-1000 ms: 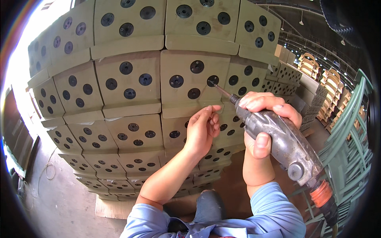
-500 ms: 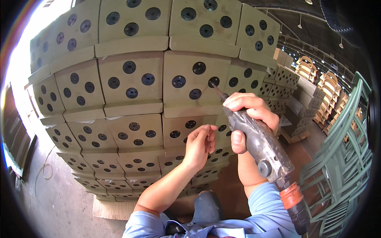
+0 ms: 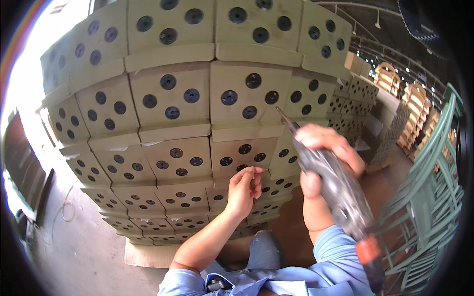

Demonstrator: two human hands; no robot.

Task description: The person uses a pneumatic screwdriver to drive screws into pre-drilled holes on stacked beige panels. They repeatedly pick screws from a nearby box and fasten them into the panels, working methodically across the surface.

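Observation:
My right hand [image 3: 332, 148] is wrapped round a dark, worn power screwdriver [image 3: 340, 195] with an orange collar at its rear. Its thin bit points up and left, its tip just below and to the right of a black round disc [image 3: 271, 97], apart from it. That disc is one of several on a tan panel [image 3: 222, 116] in the tall stack facing me. Lower down, my left hand [image 3: 242, 192] is closed, thumb and fingertips pinched together in front of the row below. Anything between those fingers is too small or hidden to make out.
The stack of tan panels rests on a wooden base [image 3: 143, 254] on the concrete floor. Green metal frames [image 3: 429, 197] stand close on my right. Beyond them are curved wooden pieces [image 3: 412, 111] in stacks. A thin cable [image 3: 64, 209] lies on the floor at left.
The screwdriver's bit has come away from the right-hand black disc, moving back, down and to the right with my right hand. My left hand stays pinched and has dropped slightly within the view.

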